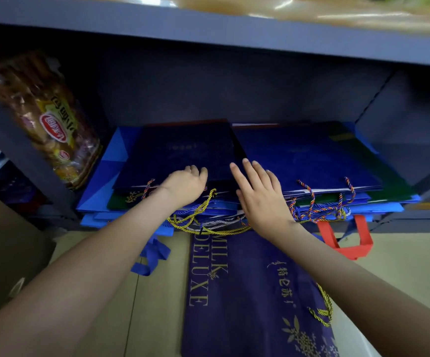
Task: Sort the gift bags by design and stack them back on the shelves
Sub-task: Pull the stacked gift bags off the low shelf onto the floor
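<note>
- Presently, two stacks of flat gift bags lie side by side on the bottom shelf [399, 215] of a dark grey rack, with their handles hanging out over its front edge.
- On the left stack the top one is a dark navy bag [183, 150] with faint print; brighter blue bags and a green one stick out beneath it.
- The left hand [187, 182] rests palm down on the near edge of that navy bag, with its fingers loosely bent and gripping nothing.
- The right hand [257, 191] lies with fingers straight and spread across the gap where the two stacks meet, its fingertips on the left edge of the blue bag [309, 155] topping the right stack.
- Gold cord handles [198, 220] dangle between the wrists, and multicoloured cords [319, 204] trail from the right stack.
- A red strap handle [345, 243] hangs below the right stack, and a blue ribbon handle [152, 256] lies under the left forearm.
- On the beige floor [157, 305] in front of the shelf lies a navy bag printed "MILK DELUXE" [247, 292], flat, with a gold cord at its right edge.
- A clear snack packet [49, 119] leans at the left of the rack.
</note>
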Demonstrator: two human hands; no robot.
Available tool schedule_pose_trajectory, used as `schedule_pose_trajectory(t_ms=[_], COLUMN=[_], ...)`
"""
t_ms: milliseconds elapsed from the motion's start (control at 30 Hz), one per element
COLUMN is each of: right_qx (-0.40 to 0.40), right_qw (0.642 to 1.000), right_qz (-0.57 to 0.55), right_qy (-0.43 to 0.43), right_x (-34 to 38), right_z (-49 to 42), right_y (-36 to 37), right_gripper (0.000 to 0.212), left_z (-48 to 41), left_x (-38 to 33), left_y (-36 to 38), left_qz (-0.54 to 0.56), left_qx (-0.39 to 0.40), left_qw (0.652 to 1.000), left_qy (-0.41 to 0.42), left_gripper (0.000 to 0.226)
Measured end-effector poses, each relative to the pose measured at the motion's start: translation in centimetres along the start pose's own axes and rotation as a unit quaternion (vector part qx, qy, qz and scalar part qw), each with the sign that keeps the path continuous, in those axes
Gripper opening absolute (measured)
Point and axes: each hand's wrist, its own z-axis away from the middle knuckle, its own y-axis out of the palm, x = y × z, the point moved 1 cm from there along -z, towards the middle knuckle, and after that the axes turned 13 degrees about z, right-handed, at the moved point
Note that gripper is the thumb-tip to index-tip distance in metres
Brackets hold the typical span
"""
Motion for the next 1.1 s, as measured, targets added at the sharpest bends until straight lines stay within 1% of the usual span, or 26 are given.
schedule_pose_trajectory(t_ms=[33, 100, 133, 167, 200, 233, 300, 333, 367, 400, 467, 533, 600, 667, 700, 733, 767, 800, 833, 900, 933, 967, 1000, 1033, 1067, 1100], right_qx=[-0.007, -0.017, -0.031, -0.045, -0.052, -0.067, -0.097, -0.1, -0.1, -0.101, -0.111, -0.103, -0.081, -0.056, -0.032, 0.002, 0.057, 0.094, 0.116, 0.158, 0.175, 0.176, 0.178, 0.188, 0.212, 0.238], right_qw=[1.0, 1.0, 0.999, 0.998, 0.997, 0.995, 0.991, 0.989, 0.988, 0.987, 0.985, 0.985, 0.987, 0.99, 0.993, 0.994, 0.993, 0.991, 0.99, 0.972, 0.953, 0.938, 0.93, 0.933, 0.938, 0.943], right_qz=[-0.003, -0.007, -0.01, -0.016, -0.017, -0.01, 0.011, 0.014, 0.014, 0.009, 0.002, 0.011, 0.017, 0.012, 0.013, 0.011, 0.003, -0.017, -0.043, -0.172, -0.248, -0.298, -0.32, -0.3, -0.255, -0.196], right_qy=[0.002, -0.013, -0.027, -0.045, -0.058, -0.068, -0.091, -0.105, -0.119, -0.126, -0.132, -0.136, -0.139, -0.126, -0.116, -0.108, -0.101, -0.09, -0.073, -0.031, -0.005, 0.002, -0.017, -0.06, -0.104, -0.127], right_x=[0.2, 0.6, 0.9, 1.2, 1.6, 1.8, 1.6, 1.2, 0.6, -0.4, -3.1, -6.0, -8.2, -9.3, -9.5, -9.6, -9.5, -9.3, -9.0, -8.3, -7.8, -7.0, -5.8, -4.5, -3.1, -2.2], right_z=[-0.8, -2.1, -2.6, -3.1, -3.5, -3.7, -3.8, -3.5, -2.9, -2.2, -0.3, 1.8, 3.3, 4.4, 4.8, 5.1, 5.3, 5.5, 5.5, 5.0, 5.0, 5.4, 5.9, 6.7, 7.6, 8.6], right_y=[0.0, 0.0, -0.2, -0.5, -0.8, -1.0, -1.1, -1.1, -0.9, -0.6, -0.1, 0.1, 0.2, 0.1, 0.1, 0.2, 0.1, -0.2, -1.2, -4.1, -6.1, -8.1, -10.1, -11.5, -12.5, -12.4], right_gripper=[0.054, 0.068, 0.073, 0.074, 0.071, 0.063, 0.046, 0.045, 0.047, 0.048, 0.05, 0.052, 0.053, 0.054, 0.056, 0.066, 0.079, 0.087, 0.083, 0.066, 0.061, 0.057, 0.057, 0.065, 0.078, 0.086], left_z=[0.1, 0.7, 1.3, 2.1, 2.8, 3.5, 5.4, 6.4, 7.4, 8.4, 10.6, 12.9, 14.6, 15.5, 15.5, 15.2, 14.7, 14.2, 13.7, 13.1, 13.1, 13.3, 13.6, 13.9, 14.3, 14.5], left_x=[0.4, 0.8, 0.6, 0.1, -0.5, -1.0, -1.9, -2.1, -2.0, -1.8, -1.1, -0.1, 0.5, 0.8, 0.7, 0.4, -0.1, -0.7, -1.4, -3.7, -5.3, -7.0, -8.6, -10.0, -10.9, -11.4], left_y=[-0.1, -0.7, -0.9, -1.2, -1.4, -1.7, -2.4, -2.7, -2.9, -3.0, -2.7, -1.6, 0.0, 1.4, 1.7, 1.8, 1.6, 1.3, 0.8, -0.8, -1.7, -2.4, -3.0, -3.3, -3.4, -3.4], left_qz=[-0.026, -0.066, -0.056, -0.029, -0.016, -0.006, 0.032, 0.059, 0.088, 0.111, 0.138, 0.128, 0.094, 0.072, 0.059, 0.048, 0.042, 0.049, 0.064, 0.073, 0.056, 0.041, 0.029, 0.028, 0.039, 0.053], left_qx=[-0.052, -0.151, -0.203, -0.234, -0.268, -0.291, -0.317, -0.322, -0.317, -0.298, -0.229, -0.145, -0.074, -0.033, -0.039, -0.052, -0.078, -0.11, -0.147, -0.219, -0.247, -0.27, -0.285, -0.294, -0.295, -0.295], left_qw=[0.998, 0.984, 0.973, 0.965, 0.954, 0.945, 0.936, 0.934, 0.935, 0.941, 0.958, 0.976, 0.986, 0.986, 0.985, 0.984, 0.983, 0.98, 0.975, 0.958, 0.951, 0.944, 0.94, 0.937, 0.935, 0.933], left_qy=[0.028, 0.07, 0.096, 0.114, 0.133, 0.147, 0.147, 0.14, 0.129, 0.115, 0.1, 0.097, 0.119, 0.147, 0.157, 0.161, 0.16, 0.156, 0.156, 0.169, 0.176, 0.183, 0.186, 0.189, 0.192, 0.2], left_gripper=[0.048, 0.047, 0.041, 0.032, 0.025, 0.021, 0.022, 0.025, 0.036, 0.053, 0.087, 0.107, 0.114, 0.115, 0.115, 0.115, 0.111, 0.101, 0.084, 0.059, 0.052, 0.047, 0.043, 0.04, 0.038, 0.037])
